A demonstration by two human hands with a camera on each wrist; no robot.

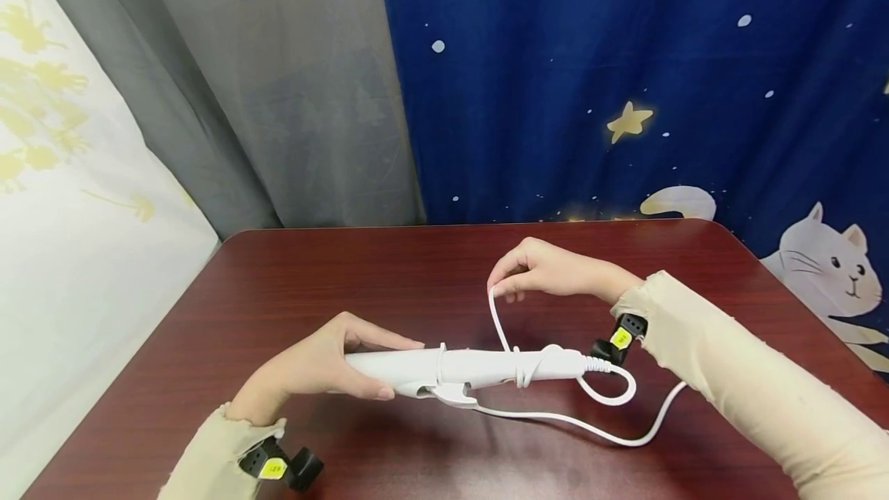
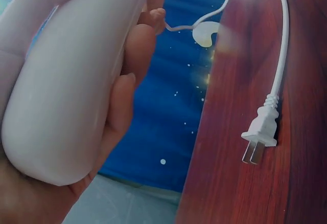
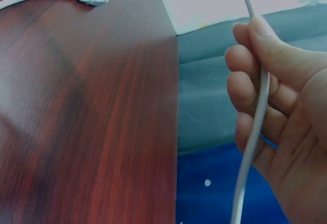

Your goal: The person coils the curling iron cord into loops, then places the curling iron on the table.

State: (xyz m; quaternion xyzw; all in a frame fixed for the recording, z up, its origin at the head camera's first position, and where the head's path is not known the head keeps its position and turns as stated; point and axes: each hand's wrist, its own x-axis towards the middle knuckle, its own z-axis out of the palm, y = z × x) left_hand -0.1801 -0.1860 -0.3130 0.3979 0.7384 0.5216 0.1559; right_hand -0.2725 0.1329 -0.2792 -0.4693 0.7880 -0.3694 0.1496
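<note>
A white hair styling iron (image 1: 479, 367) lies sideways, held above the table, its corded end pointing right. My left hand (image 1: 326, 357) grips the smooth rounded left end, with the thumb along the near side. The left wrist view shows that end (image 2: 71, 86) resting in the palm, fingers curled round its far side. My right hand (image 1: 545, 268), raised beyond the iron, pinches the white power cord (image 1: 497, 322) between thumb and fingers. Some turns of cord wrap round the body. The right wrist view has the cord (image 3: 263, 88) running across the curled fingers.
On the dark red table (image 1: 333, 268), the two-prong plug (image 2: 261, 124) lies loose. A slack length of cord (image 1: 590, 427) curves under the right forearm. Behind the far edge hang a grey curtain (image 1: 312, 99) and a blue star-patterned curtain (image 1: 528, 99).
</note>
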